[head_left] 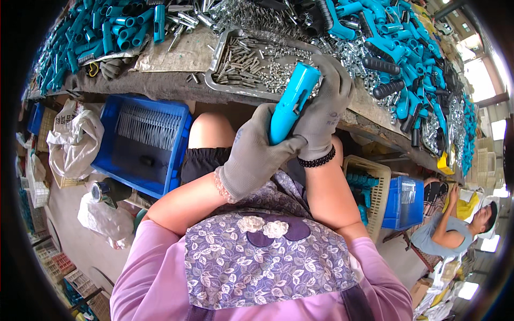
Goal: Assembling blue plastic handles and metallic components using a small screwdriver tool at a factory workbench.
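In the head view, the left hand (257, 150), in a grey glove, holds a turquoise tubular piece (292, 104) by its lower part, fingers closed about its left side and thumb across near its bottom end. The right hand (324, 112), gloved alike, lies against the right side of the same piece, its fingers bent beyond it; their tips are partly hidden, so I cannot tell how tightly that hand grips. The piece is in front of the person's body at the near edge of the workbench (171, 56), tilted with its upper end leaning right. A dark beaded bracelet (317, 160) circles the right wrist. Just beyond the hands, a metal tray (217, 56) on the bench bears slim metal pins (243, 59) and, to their right, small short metal parts (278, 69). A pile of turquoise parts (107, 29) lies at the bench's far left; another heap of turquoise parts (415, 59), mixed with black-gripped ones, spreads at right. Below the bench at left, a blue crate (179, 155) contains a row of thin wire-like parts (147, 125), beside a white sack (75, 136). At right stand a beige crate (385, 182) and a smaller blue bin (399, 206), near a seated co-worker (444, 235).
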`<move>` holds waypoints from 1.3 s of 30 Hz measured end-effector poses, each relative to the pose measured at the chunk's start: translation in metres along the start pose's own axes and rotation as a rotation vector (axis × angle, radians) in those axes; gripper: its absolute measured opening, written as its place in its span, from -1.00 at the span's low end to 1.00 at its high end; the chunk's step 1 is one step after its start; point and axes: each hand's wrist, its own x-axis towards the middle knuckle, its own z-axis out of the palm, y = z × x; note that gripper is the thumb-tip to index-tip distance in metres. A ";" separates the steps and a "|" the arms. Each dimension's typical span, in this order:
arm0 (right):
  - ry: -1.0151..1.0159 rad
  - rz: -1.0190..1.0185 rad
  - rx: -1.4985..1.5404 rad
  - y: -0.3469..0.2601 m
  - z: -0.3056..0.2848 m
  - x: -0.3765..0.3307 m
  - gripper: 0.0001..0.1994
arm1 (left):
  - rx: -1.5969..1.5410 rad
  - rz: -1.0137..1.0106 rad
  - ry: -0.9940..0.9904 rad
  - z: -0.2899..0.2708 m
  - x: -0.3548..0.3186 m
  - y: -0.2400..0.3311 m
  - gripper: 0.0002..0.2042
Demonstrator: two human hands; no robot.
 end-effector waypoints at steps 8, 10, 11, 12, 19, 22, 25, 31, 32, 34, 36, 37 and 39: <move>0.033 0.047 -0.230 0.018 0.009 0.002 -0.56 | 0.220 0.350 -0.030 0.020 -0.008 -0.011 -0.64; 0.030 0.059 -0.281 0.022 0.014 0.001 -0.56 | 0.237 0.375 0.032 0.022 -0.005 -0.014 -0.64; 0.026 0.039 -0.342 0.023 0.016 0.002 -0.57 | 0.196 0.251 0.025 0.022 -0.001 -0.016 -0.64; 0.003 0.036 -0.411 0.024 0.016 0.003 -0.58 | 0.153 0.128 0.017 0.023 0.003 -0.017 -0.64; -0.009 0.009 -0.087 0.016 0.003 0.006 -0.62 | -0.046 0.199 -0.070 0.018 0.003 -0.016 -0.66; -0.220 0.233 0.323 0.007 -0.001 -0.003 -0.64 | 0.179 0.595 -0.430 0.017 -0.003 -0.012 -0.69; -0.477 0.403 0.659 0.006 -0.005 -0.004 -0.66 | 0.160 0.469 -0.467 0.017 -0.006 -0.008 -0.74; -0.705 0.233 0.101 0.051 -0.036 0.037 -0.76 | -0.277 -0.043 -0.243 -0.032 -0.012 -0.011 -0.44; -0.683 0.155 0.132 0.059 -0.041 0.040 -0.76 | -0.297 -0.154 -0.228 -0.044 -0.013 -0.014 -0.48; -0.921 -0.065 -0.153 0.070 -0.046 0.044 -0.76 | -0.306 -0.275 -0.203 -0.062 -0.015 -0.021 -0.51; -0.898 -0.165 -0.144 0.075 -0.044 0.041 -0.78 | -0.444 -0.303 -0.208 -0.067 -0.016 -0.029 -0.53; -0.913 -0.220 -0.153 0.075 -0.041 0.038 -0.80 | -0.487 -0.264 -0.220 -0.067 -0.016 -0.032 -0.53; -0.967 -0.097 -0.169 0.077 -0.036 0.034 -0.82 | -0.637 -0.293 -0.202 -0.061 -0.017 -0.036 -0.53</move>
